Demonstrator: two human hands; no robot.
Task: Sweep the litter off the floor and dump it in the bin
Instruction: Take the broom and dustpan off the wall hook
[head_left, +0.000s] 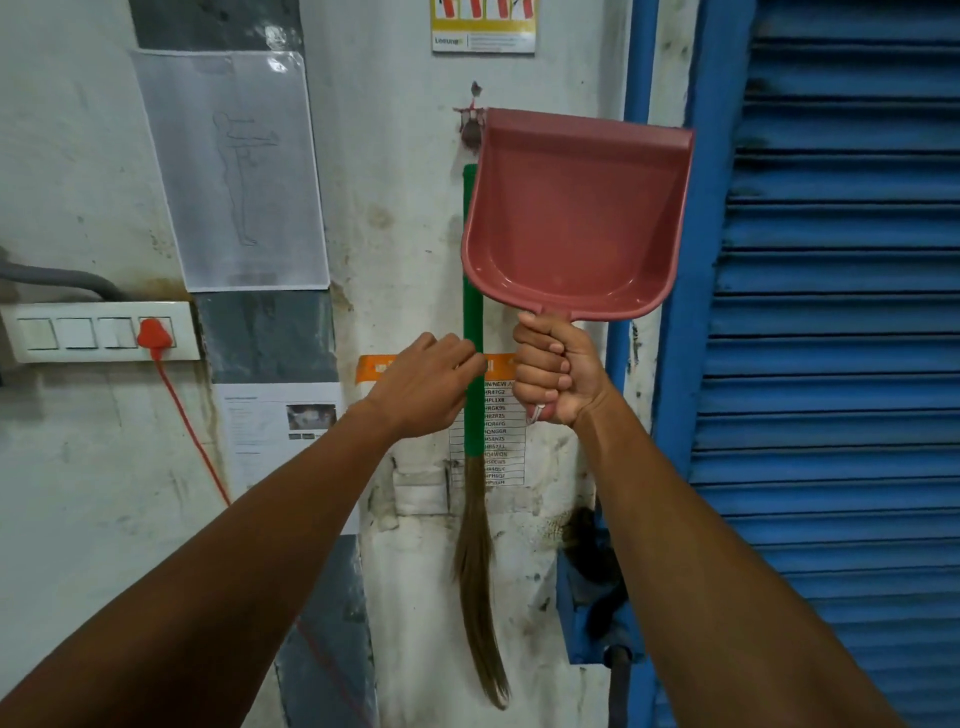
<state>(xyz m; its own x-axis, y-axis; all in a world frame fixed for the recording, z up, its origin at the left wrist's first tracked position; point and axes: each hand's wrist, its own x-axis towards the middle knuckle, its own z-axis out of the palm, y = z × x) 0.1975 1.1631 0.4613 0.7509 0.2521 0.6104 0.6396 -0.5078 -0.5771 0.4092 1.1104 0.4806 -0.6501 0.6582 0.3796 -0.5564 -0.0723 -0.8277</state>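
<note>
A pink plastic dustpan (574, 208) is held upright in front of the wall, pan upward, with my right hand (553, 371) gripping its handle in a fist. Behind it a broom with a green handle (472, 332) and brown bristles (480, 587) hangs down the white wall from a nail near the dustpan's top left corner. My left hand (426, 382) reaches the green handle, fingers curling at it; whether they close round it is hidden. No litter or bin is in view.
A blue shutter (841, 364) and its blue frame fill the right side. On the left wall sit a switchboard (98, 332) with a red plug and cable, and papers taped up. A printed list (493, 431) hangs behind the broom.
</note>
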